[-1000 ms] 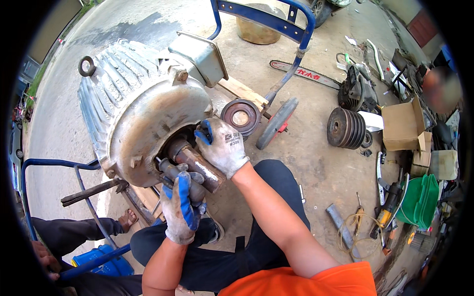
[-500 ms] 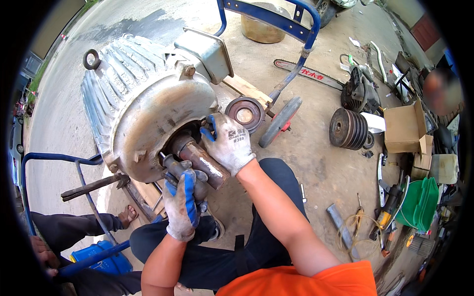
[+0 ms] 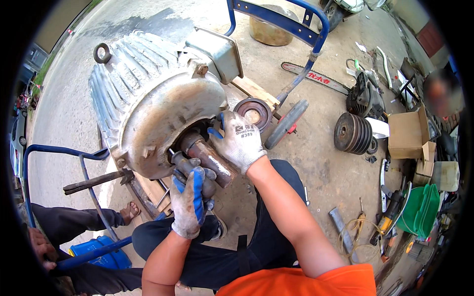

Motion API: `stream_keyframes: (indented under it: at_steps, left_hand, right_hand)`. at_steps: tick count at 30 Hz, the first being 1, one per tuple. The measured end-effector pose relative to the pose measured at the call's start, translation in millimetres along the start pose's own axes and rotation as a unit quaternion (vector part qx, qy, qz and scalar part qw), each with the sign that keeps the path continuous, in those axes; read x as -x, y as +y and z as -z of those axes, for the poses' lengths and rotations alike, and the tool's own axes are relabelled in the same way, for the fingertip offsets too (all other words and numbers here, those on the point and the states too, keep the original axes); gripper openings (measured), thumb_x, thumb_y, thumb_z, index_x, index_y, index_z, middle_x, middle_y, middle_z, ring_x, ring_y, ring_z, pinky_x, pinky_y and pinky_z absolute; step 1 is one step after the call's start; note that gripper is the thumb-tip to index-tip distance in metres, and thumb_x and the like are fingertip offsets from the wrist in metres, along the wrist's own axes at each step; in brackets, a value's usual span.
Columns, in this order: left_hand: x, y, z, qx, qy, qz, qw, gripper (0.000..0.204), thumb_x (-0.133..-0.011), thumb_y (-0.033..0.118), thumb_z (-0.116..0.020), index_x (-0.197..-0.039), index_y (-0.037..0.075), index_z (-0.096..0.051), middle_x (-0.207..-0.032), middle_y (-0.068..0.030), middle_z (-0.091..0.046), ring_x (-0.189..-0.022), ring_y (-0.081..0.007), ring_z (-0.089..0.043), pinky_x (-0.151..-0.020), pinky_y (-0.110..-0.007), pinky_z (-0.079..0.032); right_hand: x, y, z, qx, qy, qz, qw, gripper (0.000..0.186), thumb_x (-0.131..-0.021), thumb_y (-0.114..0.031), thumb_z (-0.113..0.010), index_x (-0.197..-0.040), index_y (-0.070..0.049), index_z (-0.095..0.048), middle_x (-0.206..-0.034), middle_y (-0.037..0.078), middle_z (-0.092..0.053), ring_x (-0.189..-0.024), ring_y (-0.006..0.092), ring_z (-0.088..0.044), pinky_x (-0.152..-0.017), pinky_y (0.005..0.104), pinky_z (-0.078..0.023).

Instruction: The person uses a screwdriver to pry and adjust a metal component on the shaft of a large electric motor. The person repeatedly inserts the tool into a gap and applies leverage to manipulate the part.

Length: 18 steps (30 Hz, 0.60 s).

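Observation:
A large silver-grey electric motor (image 3: 170, 111) with cooling fins stands before me, its round end opening facing me. Out of that opening sticks a thick, rusty shaft (image 3: 210, 160) with a pale worn patch. In my gloved left hand (image 3: 189, 204) is a dark grey tool with a rounded body (image 3: 182, 164); its thin metal tip points at the opening's lower edge, left of the shaft. My gloved right hand (image 3: 240, 140) is at the opening's right rim, fingers bent inward. Whatever those fingertips pinch is hidden from sight.
A blue tubular cart frame (image 3: 276, 20) surrounds the motor. Right of it lie a round bearing cover (image 3: 253, 114), a chainsaw (image 3: 365, 93), a grooved pulley (image 3: 353, 134), a cardboard box (image 3: 407, 133) and a green container (image 3: 419, 209). Another person's foot (image 3: 130, 212) is at the left.
The whole view has shifted a little, so the motor and cart appear farther right. Both hands keep nearly the same places on the tool and at the rim.

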<state>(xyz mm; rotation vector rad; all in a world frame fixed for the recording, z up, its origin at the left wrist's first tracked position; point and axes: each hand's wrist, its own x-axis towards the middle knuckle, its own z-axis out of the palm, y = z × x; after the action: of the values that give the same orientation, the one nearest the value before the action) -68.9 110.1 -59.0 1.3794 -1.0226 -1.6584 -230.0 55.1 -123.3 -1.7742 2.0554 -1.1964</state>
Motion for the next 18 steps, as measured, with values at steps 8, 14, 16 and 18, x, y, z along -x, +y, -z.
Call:
stream_keyframes:
  at_steps: [8,14,16,18]
  left_hand:
    - [-0.9,-3.8,3.1,-0.012,0.007,-0.015,1.000,0.031,-0.094,0.029,-0.057,-0.117,0.009,-0.053,-0.089,-0.0009,-0.063,-0.061,-0.0048,-0.052,-0.044,-0.019,-0.042]
    - [-1.8,-2.4,-0.1,0.015,0.000,-0.002,1.000,0.032,-0.093,0.029,-0.058,-0.117,0.008,-0.054,-0.089,-0.0007,-0.062,-0.062,-0.0049,-0.053,-0.045,-0.019,-0.042]
    - [-2.1,-6.0,4.6,-0.042,-0.006,-0.045,0.998,0.032,-0.094,0.029,-0.056,-0.117,0.007,-0.052,-0.089,-0.0027,-0.063,-0.063,-0.0066,-0.054,-0.046,-0.020,-0.042]
    - [-1.0,-4.5,5.4,-0.045,-0.006,-0.034,0.998,0.032,-0.095,0.029,-0.055,-0.117,0.007,-0.052,-0.089,-0.0034,-0.063,-0.063,-0.0075,-0.055,-0.048,-0.020,-0.042]
  right_hand:
    - [-13.2,2.7,0.0,-0.003,-0.078,0.002,0.997,0.028,-0.080,-0.025,-0.062,-0.092,0.000,-0.057,-0.083,0.023,-0.064,-0.079,0.0392,-0.063,-0.070,0.0464,-0.049]
    - [-15.0,2.0,1.2,-0.001,-0.104,-0.053,0.993,0.038,-0.080,-0.030,-0.062,-0.099,0.003,-0.057,-0.082,0.024,-0.065,-0.079,0.0397,-0.064,-0.071,0.0479,-0.049]
    - [-15.2,-4.2,5.2,0.022,-0.116,-0.045,0.992,0.038,-0.081,-0.031,-0.062,-0.098,0.003,-0.056,-0.081,0.023,-0.065,-0.078,0.0389,-0.065,-0.070,0.0491,-0.048]
    - [-18.0,-4.7,7.4,0.061,-0.110,0.008,0.992,0.037,-0.082,-0.032,-0.062,-0.096,0.001,-0.057,-0.080,0.022,-0.066,-0.077,0.0377,-0.065,-0.068,0.0497,-0.047]
